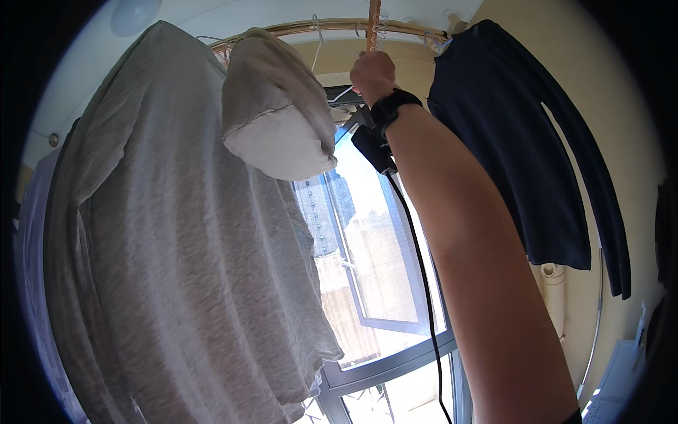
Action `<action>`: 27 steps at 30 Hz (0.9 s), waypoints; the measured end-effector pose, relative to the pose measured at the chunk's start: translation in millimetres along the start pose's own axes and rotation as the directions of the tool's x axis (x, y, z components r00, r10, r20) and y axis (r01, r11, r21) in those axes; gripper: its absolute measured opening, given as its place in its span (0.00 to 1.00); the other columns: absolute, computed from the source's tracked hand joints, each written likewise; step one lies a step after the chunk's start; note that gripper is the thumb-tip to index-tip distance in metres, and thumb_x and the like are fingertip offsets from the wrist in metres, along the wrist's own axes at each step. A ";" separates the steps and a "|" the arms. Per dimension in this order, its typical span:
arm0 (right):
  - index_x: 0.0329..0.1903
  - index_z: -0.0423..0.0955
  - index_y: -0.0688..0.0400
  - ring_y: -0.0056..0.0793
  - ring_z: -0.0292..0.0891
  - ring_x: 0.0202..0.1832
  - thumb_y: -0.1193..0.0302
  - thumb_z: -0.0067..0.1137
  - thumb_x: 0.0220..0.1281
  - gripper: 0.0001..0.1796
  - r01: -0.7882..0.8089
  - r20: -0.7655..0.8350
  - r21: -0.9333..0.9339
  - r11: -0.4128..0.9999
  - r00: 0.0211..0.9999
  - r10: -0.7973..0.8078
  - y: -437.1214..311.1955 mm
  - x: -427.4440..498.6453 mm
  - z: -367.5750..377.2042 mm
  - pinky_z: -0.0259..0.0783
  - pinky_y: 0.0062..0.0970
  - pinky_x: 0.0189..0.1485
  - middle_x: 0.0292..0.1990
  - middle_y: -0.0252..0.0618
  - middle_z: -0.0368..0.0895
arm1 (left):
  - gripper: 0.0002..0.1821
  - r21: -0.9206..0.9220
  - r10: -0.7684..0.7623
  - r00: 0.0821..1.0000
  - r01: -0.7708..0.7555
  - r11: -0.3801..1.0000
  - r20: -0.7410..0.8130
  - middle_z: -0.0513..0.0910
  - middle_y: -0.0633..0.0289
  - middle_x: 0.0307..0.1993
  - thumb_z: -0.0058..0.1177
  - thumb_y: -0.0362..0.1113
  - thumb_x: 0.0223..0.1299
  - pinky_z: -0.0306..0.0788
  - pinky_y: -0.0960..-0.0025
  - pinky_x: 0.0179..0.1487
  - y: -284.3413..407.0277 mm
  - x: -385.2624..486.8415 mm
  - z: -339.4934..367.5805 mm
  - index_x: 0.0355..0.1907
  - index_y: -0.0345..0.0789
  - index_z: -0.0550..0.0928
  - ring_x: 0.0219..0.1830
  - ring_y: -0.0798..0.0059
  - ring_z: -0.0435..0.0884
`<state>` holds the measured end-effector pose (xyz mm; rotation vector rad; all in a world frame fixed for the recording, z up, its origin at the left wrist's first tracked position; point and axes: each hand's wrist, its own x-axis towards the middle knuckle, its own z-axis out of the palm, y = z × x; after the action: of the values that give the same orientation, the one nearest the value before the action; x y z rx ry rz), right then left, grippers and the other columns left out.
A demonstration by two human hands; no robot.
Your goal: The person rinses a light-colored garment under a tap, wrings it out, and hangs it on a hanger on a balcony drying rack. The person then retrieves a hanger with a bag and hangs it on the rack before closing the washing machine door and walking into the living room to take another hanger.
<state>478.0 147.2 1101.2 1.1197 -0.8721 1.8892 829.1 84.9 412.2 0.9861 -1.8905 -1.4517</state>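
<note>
My right hand point(373, 74) is raised high at the top centre, its fingers curled around what looks like a white clothes hanger point(340, 95), part of which shows beside the fist. The hand hides most of it. A wooden bar point(374, 24) with a coiled wire is just above the hand. On my wrist sits a black strap point(394, 107) with a dark device and cable. My left hand is out of view. A large grey garment point(185, 238) hangs at left, with a beige fabric piece point(280, 127) before it. A dark navy long-sleeved top point(508, 138) hangs at right.
A curved-looking hanging rail point(296, 27) crosses the top, with an empty white hanger point(318, 42) on it. Behind stands a grey-framed window point(392, 371) with an open sash point(381, 265). A beige pipe point(553, 302) and a thin metal pole point(596, 323) are by the right wall.
</note>
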 end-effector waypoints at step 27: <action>0.26 0.67 0.57 0.16 0.58 0.16 0.61 0.43 0.65 0.16 -0.576 0.281 0.381 0.723 0.817 0.503 71.6 -285.9 -328.2 0.61 0.19 0.22 0.15 0.27 0.61 | 0.19 0.560 -0.181 0.980 0.105 0.822 0.083 0.83 0.61 0.36 0.48 0.28 0.49 0.71 0.77 0.46 69.1 35.1 57.8 0.47 0.36 0.77 0.40 0.78 0.80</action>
<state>382.2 313.0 703.8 1.4135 -0.9473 2.6239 748.4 98.5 463.6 1.3440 -2.4591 -1.0722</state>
